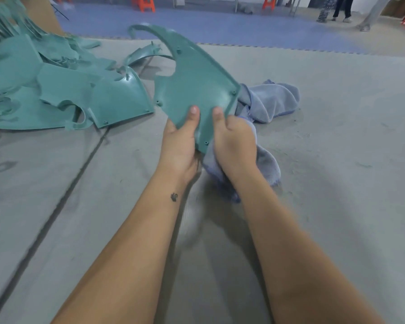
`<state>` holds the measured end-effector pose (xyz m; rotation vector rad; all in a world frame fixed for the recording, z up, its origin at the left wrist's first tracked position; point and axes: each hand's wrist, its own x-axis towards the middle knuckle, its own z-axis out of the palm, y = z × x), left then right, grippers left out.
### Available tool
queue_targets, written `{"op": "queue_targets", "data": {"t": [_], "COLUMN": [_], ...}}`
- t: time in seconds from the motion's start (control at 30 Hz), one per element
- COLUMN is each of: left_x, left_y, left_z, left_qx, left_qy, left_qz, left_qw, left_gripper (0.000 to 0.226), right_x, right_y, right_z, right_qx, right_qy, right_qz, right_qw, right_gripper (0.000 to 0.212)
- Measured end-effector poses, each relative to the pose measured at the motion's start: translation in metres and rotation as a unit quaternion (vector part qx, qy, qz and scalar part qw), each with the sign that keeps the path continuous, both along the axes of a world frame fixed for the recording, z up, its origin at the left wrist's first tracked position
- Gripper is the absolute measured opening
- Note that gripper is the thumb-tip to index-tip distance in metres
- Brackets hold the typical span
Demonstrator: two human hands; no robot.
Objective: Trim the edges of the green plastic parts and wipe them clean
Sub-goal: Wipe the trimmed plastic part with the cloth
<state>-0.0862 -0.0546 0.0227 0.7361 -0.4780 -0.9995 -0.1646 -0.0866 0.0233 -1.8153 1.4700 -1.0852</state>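
A green plastic part (192, 83) with a curved hook end is held up over the grey floor, near the middle of the view. My left hand (180, 143) grips its near lower edge, thumb on top. My right hand (234, 141) holds the same edge from the right, with a blue-grey cloth (269, 101) bunched under its palm and behind the part. The cloth trails onto the floor on both sides of that hand. No trimming tool is in view.
A pile of similar green parts (56, 90) lies on the floor to the left. A dark seam (63, 199) crosses the grey mat diagonally. Blue floor mat (220, 24), orange stools (143, 3) and a person's legs (341, 8) are far back.
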Motion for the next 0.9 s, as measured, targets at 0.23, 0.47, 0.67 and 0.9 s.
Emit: {"op": "queue_targets", "data": {"t": [0.23, 0.47, 0.67, 0.9], "left_x": [0.013, 0.023, 0.027, 0.031], "left_y": [-0.007, -0.007, -0.002, -0.003], "left_z": [-0.004, -0.012, -0.011, -0.013], "left_qx": [0.007, 0.071, 0.089, 0.096], "left_qy": [0.003, -0.078, -0.103, -0.082], "left_qz": [0.052, 0.032, -0.023, -0.021], "left_qw": [0.999, 0.994, 0.99, 0.992], "left_gripper": [0.021, 0.022, 0.023, 0.022], "right_x": [0.004, -0.011, -0.008, -0.009], "right_y": [0.004, -0.012, -0.011, -0.004], "right_z": [-0.003, -0.003, -0.012, -0.006], "right_qx": [0.093, 0.003, -0.164, -0.146], "right_qy": [-0.134, -0.353, -0.06, 0.088], "right_qz": [0.118, -0.114, -0.009, 0.185], "right_qw": [0.98, 0.928, 0.985, 0.968], "right_gripper": [0.016, 0.022, 0.02, 0.006]}}
